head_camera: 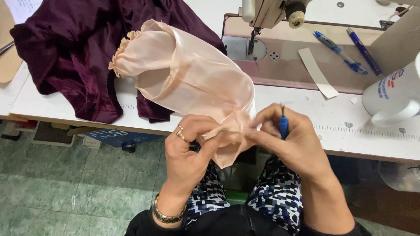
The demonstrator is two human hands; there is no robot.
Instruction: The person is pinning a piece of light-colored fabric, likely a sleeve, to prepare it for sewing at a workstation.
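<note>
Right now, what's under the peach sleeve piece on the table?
Under the peach sleeve piece lies dark purple velvet fabric, showing at its left and lower edge, on the white table. How far the velvet runs beneath is covered. Both hands pinch its near end.

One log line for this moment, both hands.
left hand: pinches peach sleeve | right hand: grips blue tool, touching sleeve | behind: sewing machine

One head-worn camera looks steeply down from close above the person's lap, facing forward over the near edge of the desk [306, 109] toward the sewing machine [271, 13] at the far side.
</note>
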